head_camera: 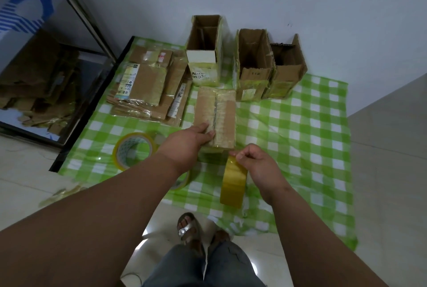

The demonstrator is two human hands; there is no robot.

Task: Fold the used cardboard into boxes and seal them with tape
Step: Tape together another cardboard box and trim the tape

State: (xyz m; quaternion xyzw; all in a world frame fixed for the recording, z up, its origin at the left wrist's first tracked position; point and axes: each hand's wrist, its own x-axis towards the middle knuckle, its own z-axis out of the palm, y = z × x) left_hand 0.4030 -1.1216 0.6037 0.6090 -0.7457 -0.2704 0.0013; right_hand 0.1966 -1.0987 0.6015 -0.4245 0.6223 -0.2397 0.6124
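Note:
A folded cardboard box (pixel 221 111) lies on the green checked cloth (pixel 300 129) with its taped seam facing up. My left hand (pixel 191 141) rests on the box's near end, fingers fairly straight and pressing along the seam. My right hand (pixel 256 161) pinches the free end of a yellow tape roll (pixel 233 182), which hangs just in front of the box. A second tape roll (pixel 134 150) lies flat on the cloth to the left. A third roll (pixel 184 180) is mostly hidden under my left forearm.
Three open boxes (pixel 205 50) (pixel 253 64) (pixel 288 67) stand along the wall at the back. A pile of flattened cardboard (pixel 147 87) lies at the cloth's back left. More cardboard (pixel 37 78) sits further left. Crumpled tape scraps (pixel 62 194) lie on the floor. My feet (pixel 189 229) are at the cloth's near edge.

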